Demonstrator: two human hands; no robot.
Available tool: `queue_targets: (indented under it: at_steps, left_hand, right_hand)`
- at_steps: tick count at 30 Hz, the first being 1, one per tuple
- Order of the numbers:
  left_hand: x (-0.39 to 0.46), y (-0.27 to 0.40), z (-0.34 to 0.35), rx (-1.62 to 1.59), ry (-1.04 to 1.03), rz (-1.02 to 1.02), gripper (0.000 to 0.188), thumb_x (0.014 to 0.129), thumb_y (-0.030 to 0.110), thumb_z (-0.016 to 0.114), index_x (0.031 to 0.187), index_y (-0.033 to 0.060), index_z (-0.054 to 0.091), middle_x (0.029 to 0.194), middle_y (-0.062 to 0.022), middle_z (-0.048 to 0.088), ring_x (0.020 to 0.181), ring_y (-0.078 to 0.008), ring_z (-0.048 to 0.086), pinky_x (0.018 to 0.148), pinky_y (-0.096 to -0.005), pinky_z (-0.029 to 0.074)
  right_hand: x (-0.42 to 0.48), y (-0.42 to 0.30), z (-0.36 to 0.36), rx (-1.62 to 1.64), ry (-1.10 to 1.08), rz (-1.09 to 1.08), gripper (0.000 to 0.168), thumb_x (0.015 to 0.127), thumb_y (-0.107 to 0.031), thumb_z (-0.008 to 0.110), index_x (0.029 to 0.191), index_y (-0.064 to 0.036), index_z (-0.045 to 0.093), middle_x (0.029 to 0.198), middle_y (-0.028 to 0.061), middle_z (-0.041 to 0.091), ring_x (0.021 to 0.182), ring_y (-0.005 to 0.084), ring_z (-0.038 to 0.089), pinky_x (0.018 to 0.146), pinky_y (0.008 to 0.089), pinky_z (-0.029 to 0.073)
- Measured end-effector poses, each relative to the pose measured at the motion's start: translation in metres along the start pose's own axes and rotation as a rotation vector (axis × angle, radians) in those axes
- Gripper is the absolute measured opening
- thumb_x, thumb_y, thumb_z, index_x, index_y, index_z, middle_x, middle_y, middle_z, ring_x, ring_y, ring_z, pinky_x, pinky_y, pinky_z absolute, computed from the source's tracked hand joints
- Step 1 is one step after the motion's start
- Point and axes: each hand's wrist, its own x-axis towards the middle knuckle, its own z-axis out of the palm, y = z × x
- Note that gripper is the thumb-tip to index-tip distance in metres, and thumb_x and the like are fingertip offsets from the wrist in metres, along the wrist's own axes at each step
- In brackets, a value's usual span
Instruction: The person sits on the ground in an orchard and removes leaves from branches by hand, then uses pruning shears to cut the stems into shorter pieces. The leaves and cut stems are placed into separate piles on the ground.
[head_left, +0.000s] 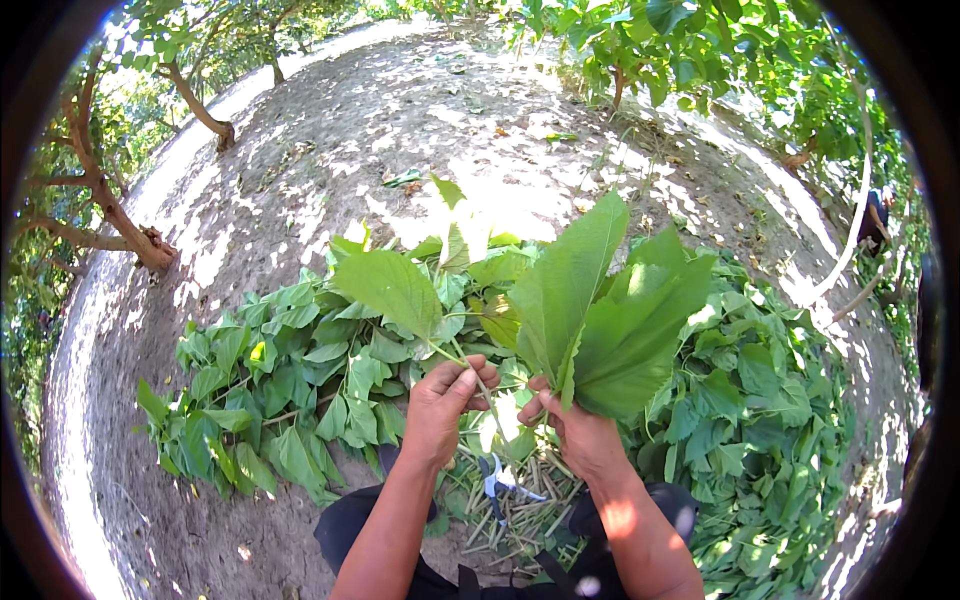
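Between the thumb and fingers of my left hand (442, 409) is a leafy green branch (491, 405), its bare lower end slanting down to the right. Large green leaves (566, 307) fan upward from my right hand (581, 435), which pinches them by their stalks. Behind the branch a leafy heap of cut branches (315, 367) spreads to the left. Below my hands, a pair of pruning shears (495, 484) with blue-and-dark handles lies on several short cut stems (525, 502).
A large pile of picked leaves (757, 465) covers the ground at my right. Tree trunks (124, 214) stand at the left, and a pale bent branch (855, 217) arches at the right. Dry, sun-dappled soil (337, 142) stretches ahead. My knees (352, 525) flank the cut stems.
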Motion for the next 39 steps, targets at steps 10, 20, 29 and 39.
queue_targets:
  at_steps: [10,20,29,39]
  left_hand:
    - [-0.001,0.0,-0.002,-0.412,-0.175,-0.037,0.03,0.097,0.025,0.049,0.113,0.0012,0.057,0.099,-0.0136,0.066,0.1,-0.0297,0.063,0.089,-0.0428,0.05]
    - [0.0,-0.005,-0.001,-0.591,-0.161,-0.141,0.02,0.094,0.023,0.057,0.1,0.0045,0.06,0.085,-0.0078,0.064,0.076,-0.0209,0.064,0.07,-0.0361,0.053]
    - [-0.002,-0.013,0.012,-0.476,-0.198,-0.256,0.013,0.091,0.017,0.059,0.093,0.0037,0.056,0.082,-0.0074,0.062,0.067,-0.0166,0.058,0.061,-0.0286,0.047]
    - [-0.009,-0.007,0.026,-0.227,-0.113,-0.268,0.012,0.089,0.012,0.062,0.086,0.0027,0.056,0.072,-0.0058,0.06,0.056,-0.0133,0.053,0.051,-0.0251,0.042]
  right_hand:
    - [0.002,-0.006,0.002,0.117,-0.034,0.027,0.021,0.09,0.001,0.053,0.111,0.0,0.054,0.098,0.0106,0.059,0.077,0.022,0.063,0.069,0.0378,0.054]
    - [0.003,-0.002,0.007,0.003,-0.011,-0.022,0.018,0.089,-0.001,0.056,0.107,0.001,0.057,0.093,0.0087,0.061,0.077,0.0212,0.063,0.068,0.0343,0.052]
    - [0.004,-0.005,0.009,-0.001,0.057,-0.017,0.019,0.087,-0.005,0.062,0.105,-0.001,0.059,0.093,0.0055,0.062,0.078,0.0169,0.062,0.068,0.0296,0.047]
    - [0.009,-0.005,0.012,-0.032,0.063,-0.121,0.018,0.089,-0.009,0.064,0.104,-0.001,0.06,0.093,0.004,0.063,0.084,0.0142,0.06,0.078,0.0301,0.048]
